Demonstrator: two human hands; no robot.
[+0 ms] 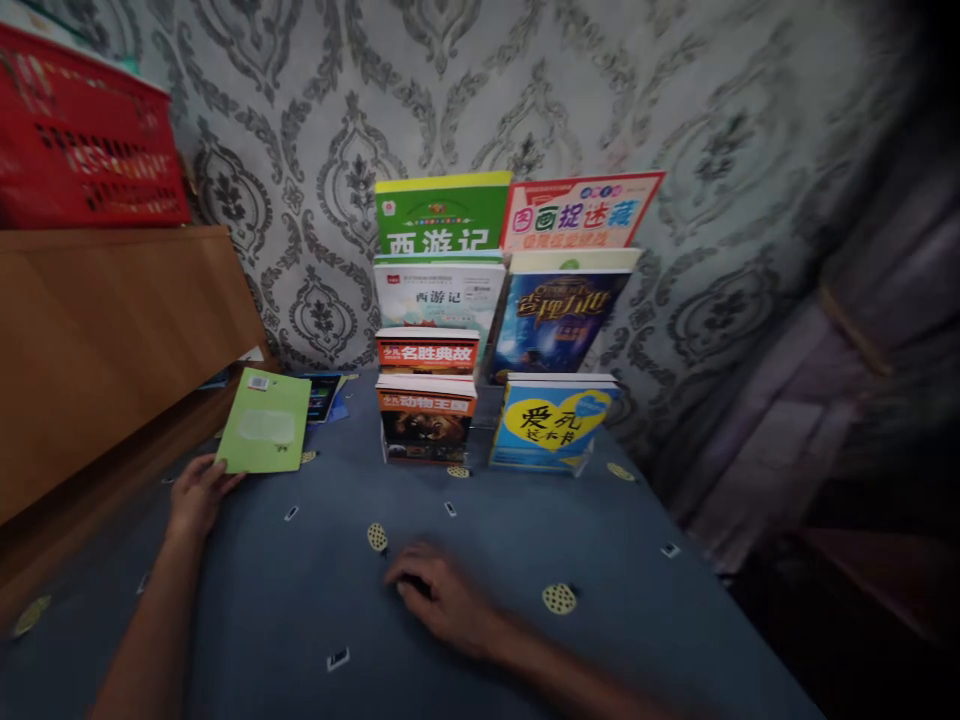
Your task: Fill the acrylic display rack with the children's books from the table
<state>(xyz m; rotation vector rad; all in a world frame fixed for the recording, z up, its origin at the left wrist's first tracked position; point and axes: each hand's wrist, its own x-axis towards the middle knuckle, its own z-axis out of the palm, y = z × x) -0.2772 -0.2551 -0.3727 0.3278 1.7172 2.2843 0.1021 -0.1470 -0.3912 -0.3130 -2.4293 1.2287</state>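
Note:
At the left of the table, my left hand (201,492) pinches the lower left corner of a light green booklet (266,425). A barcode label and a pale patch show on the booklet's cover. Behind it, a dark booklet (324,396) lies partly hidden. My right hand (442,597), slightly blurred, is over the front middle of the table with its fingers bent. A gap shows between thumb and forefinger, and I see nothing held there. Farther back, several books stand in two stepped rows, with an animal book (426,428) and a blue book (551,425) in front.
Dark blue cloth with yellow and white patterns covers the table (285,600). A wooden cabinet (120,330) stands along the left, bearing a red basket (90,140). Patterned wallpaper (322,200) is behind the books, and a curtain (795,400) hangs at the right.

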